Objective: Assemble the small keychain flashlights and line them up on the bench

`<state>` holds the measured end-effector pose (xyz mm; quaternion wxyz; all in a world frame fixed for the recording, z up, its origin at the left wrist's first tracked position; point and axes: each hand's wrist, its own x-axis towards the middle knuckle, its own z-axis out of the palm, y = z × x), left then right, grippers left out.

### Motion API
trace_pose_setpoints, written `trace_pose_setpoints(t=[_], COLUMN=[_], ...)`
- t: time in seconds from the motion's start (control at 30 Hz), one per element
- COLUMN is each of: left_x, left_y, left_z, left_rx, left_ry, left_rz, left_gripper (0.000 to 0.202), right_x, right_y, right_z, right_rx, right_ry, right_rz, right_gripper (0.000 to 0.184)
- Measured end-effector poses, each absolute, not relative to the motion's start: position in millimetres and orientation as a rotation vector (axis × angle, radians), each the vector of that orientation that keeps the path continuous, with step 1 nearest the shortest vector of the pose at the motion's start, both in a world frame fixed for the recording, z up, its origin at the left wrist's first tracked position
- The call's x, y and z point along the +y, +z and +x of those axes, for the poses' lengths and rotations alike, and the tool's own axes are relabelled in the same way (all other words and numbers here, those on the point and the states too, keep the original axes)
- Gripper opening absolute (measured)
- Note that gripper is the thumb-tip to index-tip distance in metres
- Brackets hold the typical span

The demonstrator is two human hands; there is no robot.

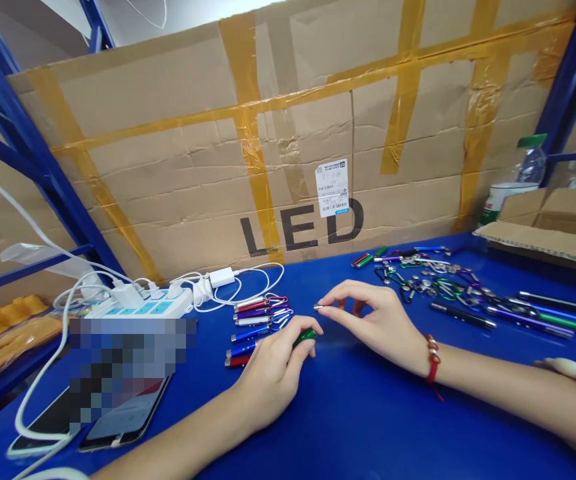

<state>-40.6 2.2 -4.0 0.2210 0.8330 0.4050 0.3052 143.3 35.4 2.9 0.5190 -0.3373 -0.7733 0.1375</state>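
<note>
My left hand [279, 365] is closed around a short green metal tube [305, 337], which looks like a mini flashlight body; most of it is hidden by the fingers. Just to its right, my right hand [381, 319] pinches a tiny silver piece [317, 307] between thumb and fingertip, too small to name. The two hands are apart. Behind and beside my left hand lies a row of several mini flashlights in red, purple, white and blue, among them a white one [252, 321] and a blue one [249, 334]. Some have carabiner clips [279, 299] attached.
Loose carabiners and small silver parts [441, 285] lie scattered at the back right, near long metal tubes [528, 321]. An open carton [543, 237] and a bottle [525, 160] stand behind. At left are a power strip [168, 305], white cables and phones [128, 417]. Taped cardboard [193, 180] forms the back.
</note>
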Motion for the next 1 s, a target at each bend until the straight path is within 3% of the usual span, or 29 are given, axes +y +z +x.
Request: trace_pose_setpoints(t=[1.0], left_x=[5.7], left_y=[-2.5], left_z=[-40.1], left_rx=[1.109], left_ry=[0.942], left_rz=[2.372], left_gripper=[0.029], right_x=[35.8], right_y=[2.0], right_z=[143.4], right_rx=[-1.928], right_ry=[0.649], right_rz=[-0.749], right_gripper=[0.016])
